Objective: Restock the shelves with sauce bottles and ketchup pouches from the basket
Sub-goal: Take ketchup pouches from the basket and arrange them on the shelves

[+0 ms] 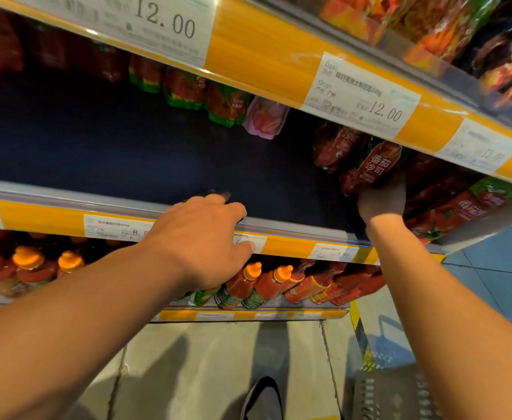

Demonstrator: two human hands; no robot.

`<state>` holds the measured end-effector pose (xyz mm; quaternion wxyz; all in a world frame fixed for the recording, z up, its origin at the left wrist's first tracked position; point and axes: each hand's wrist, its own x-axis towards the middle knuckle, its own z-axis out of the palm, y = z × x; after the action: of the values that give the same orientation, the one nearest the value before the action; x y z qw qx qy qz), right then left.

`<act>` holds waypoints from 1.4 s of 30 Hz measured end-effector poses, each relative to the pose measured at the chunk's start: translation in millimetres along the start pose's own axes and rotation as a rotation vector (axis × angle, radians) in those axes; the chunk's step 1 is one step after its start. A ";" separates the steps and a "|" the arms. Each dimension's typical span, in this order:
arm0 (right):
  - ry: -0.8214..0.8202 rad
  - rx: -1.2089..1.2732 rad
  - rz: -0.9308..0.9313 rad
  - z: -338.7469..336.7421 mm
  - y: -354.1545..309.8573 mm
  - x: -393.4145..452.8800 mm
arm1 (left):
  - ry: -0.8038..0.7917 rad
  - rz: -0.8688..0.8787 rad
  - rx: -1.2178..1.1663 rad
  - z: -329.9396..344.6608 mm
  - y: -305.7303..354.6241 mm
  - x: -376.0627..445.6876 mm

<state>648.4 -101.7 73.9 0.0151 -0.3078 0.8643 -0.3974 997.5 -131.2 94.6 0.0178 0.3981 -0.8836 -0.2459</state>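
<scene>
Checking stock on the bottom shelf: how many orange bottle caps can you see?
4. Two orange caps sit left of the left hand: and. Two sit below it: and. The arm may hide more.

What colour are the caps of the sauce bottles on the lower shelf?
Orange. The caps show best in the head view, on the red sauce bottles lying below the left hand.

Left hand (201,237) draped palm-down over shelf edge (294,230), fingers curled loosely (nothing held). Right hand (382,203) extended beyond that edge, gripping ketchup pouch (377,165).
</scene>
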 end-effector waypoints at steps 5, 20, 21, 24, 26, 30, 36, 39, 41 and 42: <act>-0.020 0.043 0.045 6.1 13.9 31.9 | 0.012 -0.009 0.014 1.0 5.0 3.7; -0.099 0.162 0.315 -27.6 -8.0 -26.5 | 0.032 0.044 0.077 2.9 -0.5 4.4; -0.095 0.173 0.328 -33.7 -10.6 -40.4 | 0.022 0.048 0.080 2.5 -1.6 4.8; -0.097 0.180 0.125 -48.8 -24.8 -85.4 | 0.009 0.064 0.061 1.3 -5.0 3.7; -0.163 0.127 0.026 -56.8 -38.4 -117.9 | 0.039 0.075 0.015 -0.2 -5.4 0.4; -0.345 0.014 -0.133 -62.4 -55.2 -180.1 | 0.084 0.093 -0.073 -6.8 -2.1 -16.4; -0.627 -0.186 -0.230 -54.9 -84.2 -253.8 | 0.080 0.102 -0.140 -28.2 -19.1 -78.8; -0.653 -0.215 -0.293 -53.6 -105.2 -276.9 | 0.049 0.065 -0.148 -43.3 -35.0 -117.2; -0.669 -0.216 -0.336 -53.6 -123.1 -296.5 | 0.044 0.055 -0.133 -50.7 -52.9 -147.3; -0.684 -0.211 -0.369 -53.5 -132.1 -307.0 | 0.042 0.043 -0.134 -54.5 -63.1 -165.1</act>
<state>951.3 36.3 135.3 0.1987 -0.5722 0.7757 -0.1773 1166.4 -72.0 141.3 0.0679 0.3822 -0.8729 -0.2955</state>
